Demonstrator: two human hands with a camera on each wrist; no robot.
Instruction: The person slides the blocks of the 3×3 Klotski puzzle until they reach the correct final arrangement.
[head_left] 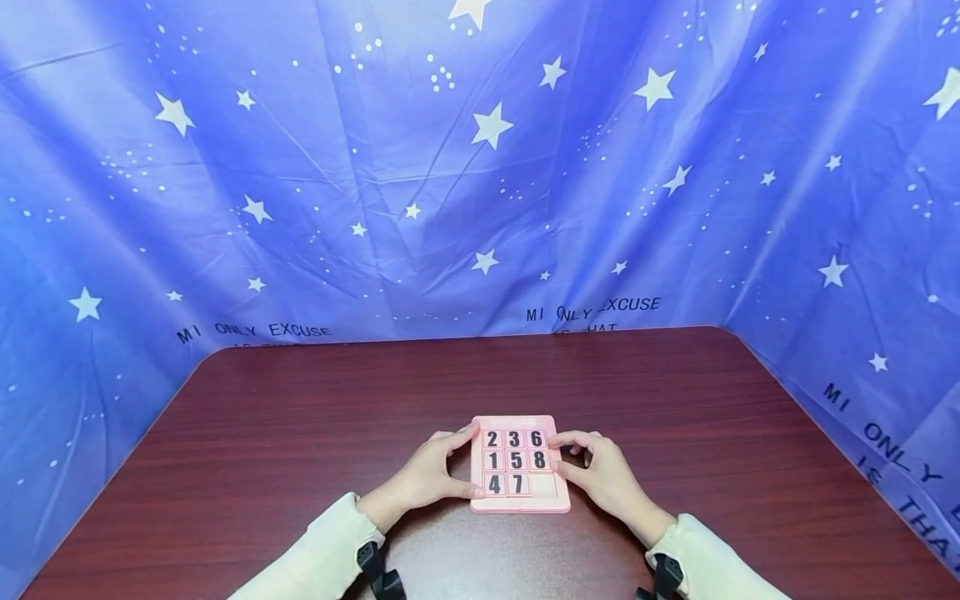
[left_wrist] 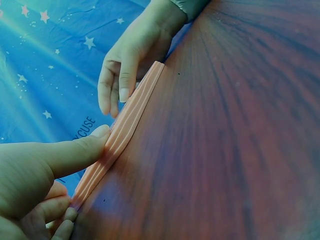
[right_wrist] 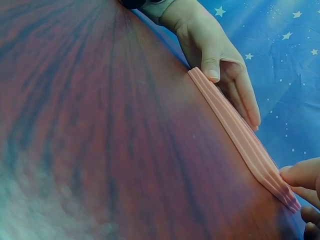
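Note:
A pink sliding number puzzle (head_left: 521, 503) lies flat on the table in the head view. Its tiles read 2, 3, 6 on top, 1, 5, 8 in the middle, then 4, 7 and a gap at bottom right. My left hand (head_left: 427, 472) grips the left side, index finger at the far corner and thumb at the near one. On the right, my right hand (head_left: 606, 479) has its thumb tip beside the 8 tile and its index fingertip near the 6. Both wrist views show only the puzzle's ridged side edge (left_wrist: 131, 116), not its tiles.
A dark red wood-grain table (head_left: 300, 417) lies under the puzzle. Blue cloth with white stars (head_left: 420, 167) hangs behind and along both sides. Black wrist devices (head_left: 380, 571) sit on the pale sleeves (head_left: 311, 554).

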